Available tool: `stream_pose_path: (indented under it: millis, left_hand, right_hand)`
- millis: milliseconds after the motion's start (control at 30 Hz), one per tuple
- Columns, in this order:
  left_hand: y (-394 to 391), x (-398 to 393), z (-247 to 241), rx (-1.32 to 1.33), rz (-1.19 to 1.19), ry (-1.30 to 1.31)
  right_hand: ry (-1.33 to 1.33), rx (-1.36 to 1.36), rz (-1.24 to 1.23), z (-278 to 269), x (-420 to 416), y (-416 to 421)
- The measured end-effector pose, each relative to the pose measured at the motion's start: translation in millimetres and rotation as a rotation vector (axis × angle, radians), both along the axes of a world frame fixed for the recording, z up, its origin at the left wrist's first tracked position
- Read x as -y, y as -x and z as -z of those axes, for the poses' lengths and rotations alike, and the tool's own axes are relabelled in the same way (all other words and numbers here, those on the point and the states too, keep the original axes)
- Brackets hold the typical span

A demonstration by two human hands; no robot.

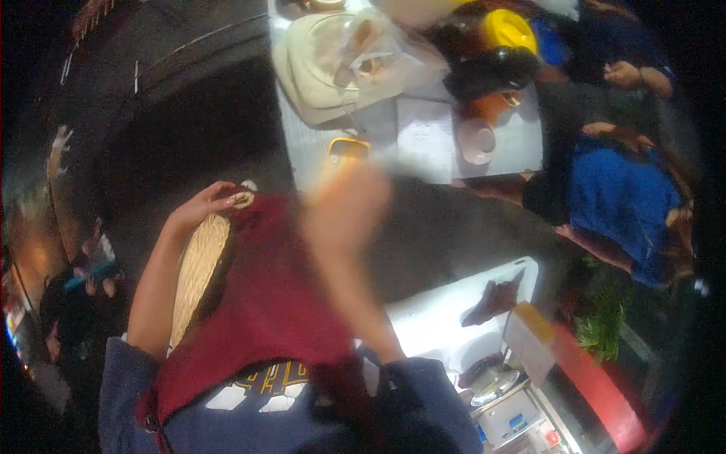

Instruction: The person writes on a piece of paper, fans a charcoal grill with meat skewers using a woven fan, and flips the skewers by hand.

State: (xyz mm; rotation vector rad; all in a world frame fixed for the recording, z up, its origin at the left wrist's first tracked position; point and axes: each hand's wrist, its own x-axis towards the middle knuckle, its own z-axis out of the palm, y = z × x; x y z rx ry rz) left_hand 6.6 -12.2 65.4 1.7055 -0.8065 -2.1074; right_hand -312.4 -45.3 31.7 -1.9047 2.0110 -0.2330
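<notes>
My left hand (207, 205) is at the front of a dark red apron (266, 284), its fingers closed on a small pale object (245, 198) that I cannot identify. Below that wrist a woven straw-coloured item (201, 272) lies along the apron's side. My right hand (354, 204) is blurred over the near edge of a white table (309, 164); whether it holds anything does not show. Just beyond it lies an orange-edged phone-like object (349, 148). A sheet of paper with writing (425, 136) is farther right on the table.
A pale lidded container (312, 62) under a clear plastic bag (391, 68) stands on the table, near a pink cup (479, 142) and a yellow lid (510, 31). A white cutting board (442, 312) lies at lower right. People are at the right, one in blue (624, 198).
</notes>
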Motion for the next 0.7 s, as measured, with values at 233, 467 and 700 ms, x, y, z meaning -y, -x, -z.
stream_pose_path:
  millis: [233,467,700]
  left_hand:
    - [5.8,5.2,-9.8,0.025,0.070,-0.021]
    - [-0.6,-9.9,7.8,0.059,0.124,0.090]
    - [9.8,-16.1,-4.7,0.024,0.001,0.011]
  right_hand:
    - [0.120,0.206,0.033,21.3,16.4,16.0]
    - [-0.229,0.235,0.023,-25.7,69.9,9.0]
    - [-0.293,0.451,0.261,11.4,70.4,17.8]
